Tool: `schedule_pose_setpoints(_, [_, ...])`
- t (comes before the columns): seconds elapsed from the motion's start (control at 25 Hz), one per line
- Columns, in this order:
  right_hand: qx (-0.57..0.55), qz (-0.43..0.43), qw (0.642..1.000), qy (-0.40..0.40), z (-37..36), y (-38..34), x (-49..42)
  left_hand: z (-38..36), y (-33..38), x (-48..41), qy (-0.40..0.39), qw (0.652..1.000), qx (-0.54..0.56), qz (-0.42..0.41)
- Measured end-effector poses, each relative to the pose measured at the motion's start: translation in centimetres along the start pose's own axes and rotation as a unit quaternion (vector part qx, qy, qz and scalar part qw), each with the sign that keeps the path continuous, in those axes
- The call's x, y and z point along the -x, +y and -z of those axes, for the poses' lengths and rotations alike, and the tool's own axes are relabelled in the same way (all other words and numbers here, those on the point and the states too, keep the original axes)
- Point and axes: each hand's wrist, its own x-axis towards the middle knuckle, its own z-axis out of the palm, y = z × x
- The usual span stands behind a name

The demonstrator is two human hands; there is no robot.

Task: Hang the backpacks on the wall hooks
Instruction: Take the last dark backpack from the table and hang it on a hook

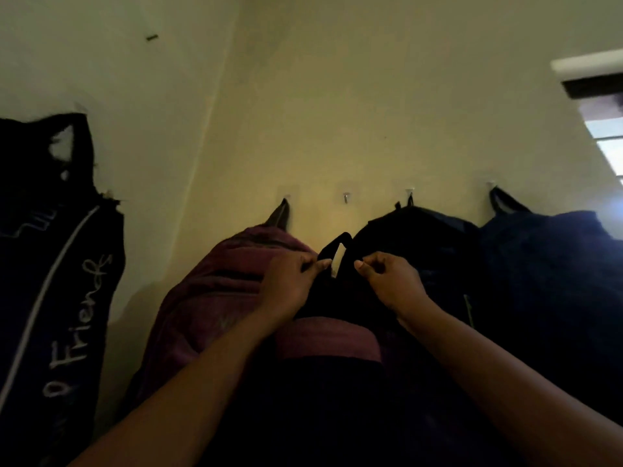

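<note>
A dark backpack (330,382) with a maroon panel is held up in front of the wall. My left hand (290,284) and my right hand (391,281) each pinch its top near the black carry loop (337,244). The loop stands just below a bare wall hook (346,197). A maroon backpack (215,291) hangs on the hook to the left. To the right, a black backpack (421,244) and a navy backpack (553,264) hang on their own hooks.
On the adjoining wall at the left hangs a black bag (50,264) with white lettering and a white stripe. A small dark fixing (151,37) sticks out high on that wall. A window (606,136) shows at the right edge.
</note>
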Motion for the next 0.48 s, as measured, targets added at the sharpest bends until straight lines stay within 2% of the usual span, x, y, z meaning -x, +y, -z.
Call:
schedule_pose_setpoints(0.2, [0.071, 0.054, 0.995, 0.038, 0.7, 0.1, -7.1, -2.6, -0.7, -7.1, 0.053, 0.991, -0.087, -0.082])
schedule_pose_setpoints(0.48, [0.138, 0.100, 0.979, 0.112, -0.1, 0.8, -12.6, -5.2, -3.2, -13.1, 0.067, 0.984, -0.126, -0.104])
